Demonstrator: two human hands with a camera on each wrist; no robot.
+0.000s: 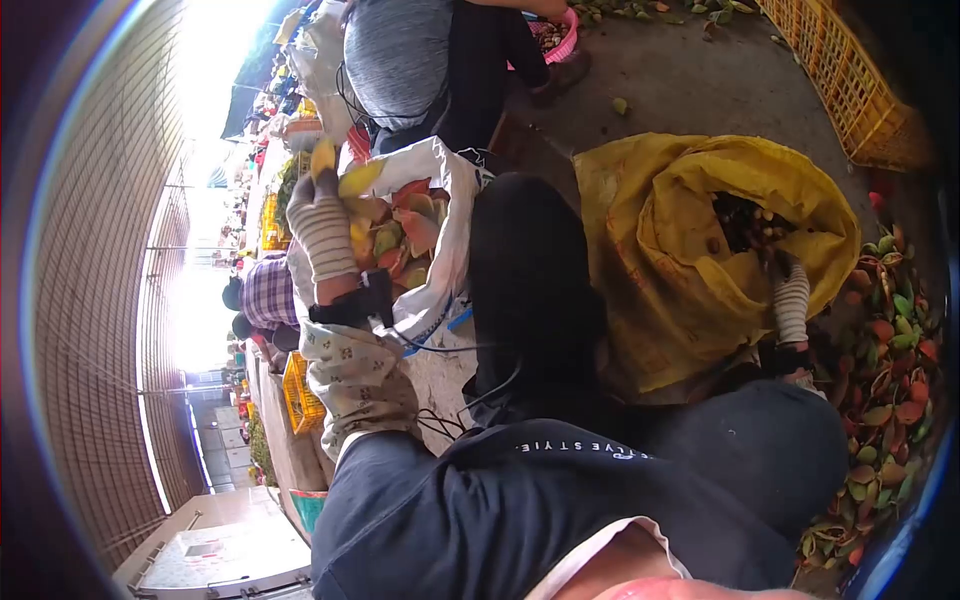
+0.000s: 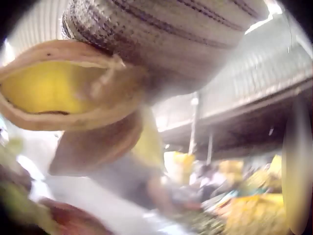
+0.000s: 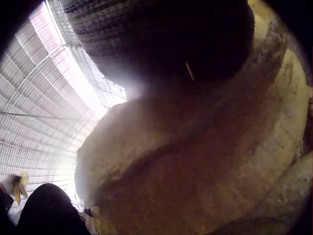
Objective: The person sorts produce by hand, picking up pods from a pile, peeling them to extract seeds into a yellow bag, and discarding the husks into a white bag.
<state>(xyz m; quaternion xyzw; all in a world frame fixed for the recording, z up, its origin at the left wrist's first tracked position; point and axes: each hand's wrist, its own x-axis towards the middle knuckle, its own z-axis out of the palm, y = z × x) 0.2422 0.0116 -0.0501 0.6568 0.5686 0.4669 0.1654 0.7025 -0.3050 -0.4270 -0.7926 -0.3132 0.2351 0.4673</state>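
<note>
My left hand (image 1: 322, 230), in a striped knit glove, is over a white sack (image 1: 457, 190) filled with split red, green and yellow fruit husks (image 1: 388, 238). It holds an opened husk (image 1: 323, 157) at its fingertips. In the left wrist view the opened husk (image 2: 44, 88) shows a yellow hollow, with another brownish piece just under it. My right hand (image 1: 790, 295), gloved the same way, reaches down inside the rolled mouth of a yellow woven sack (image 1: 640, 230). Dark brown nuts (image 1: 745, 222) lie in that sack around its fingers, which are hidden.
Loose husks (image 1: 885, 400) are heaped along the right side on the floor. A yellow plastic crate (image 1: 850, 85) stands at the far right. Ahead, another person (image 1: 400, 60) sits beside a pink basket (image 1: 565, 40). My dark-trousered knee (image 1: 530, 270) rises between the two sacks.
</note>
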